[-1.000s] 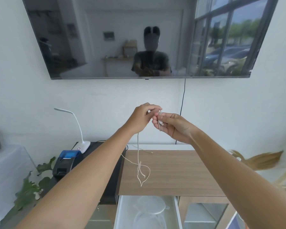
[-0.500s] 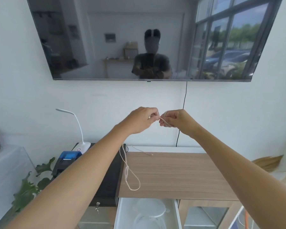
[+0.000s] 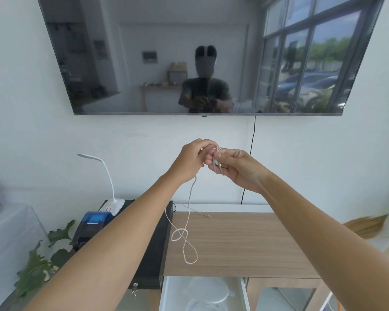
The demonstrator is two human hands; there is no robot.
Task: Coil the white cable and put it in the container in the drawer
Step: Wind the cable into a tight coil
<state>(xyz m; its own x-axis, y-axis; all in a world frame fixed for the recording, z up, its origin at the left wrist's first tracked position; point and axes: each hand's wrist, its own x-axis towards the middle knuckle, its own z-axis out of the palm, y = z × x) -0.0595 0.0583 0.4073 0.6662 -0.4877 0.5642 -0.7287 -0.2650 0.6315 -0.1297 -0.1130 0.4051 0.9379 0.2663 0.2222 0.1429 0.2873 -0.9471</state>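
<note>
Pinched between left hand point(image 3: 192, 161) and right hand point(image 3: 233, 168), raised at chest height: white cable point(image 3: 184, 239), looping down over wooden desk point(image 3: 245, 243), above open drawer point(image 3: 164, 292).

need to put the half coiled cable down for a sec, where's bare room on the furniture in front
The wooden top is bare right of the dangling cable, out to the right arm. Its left edge holds the cable loops. The black box beside it is crowded at the back by the lamp and printer.
</note>
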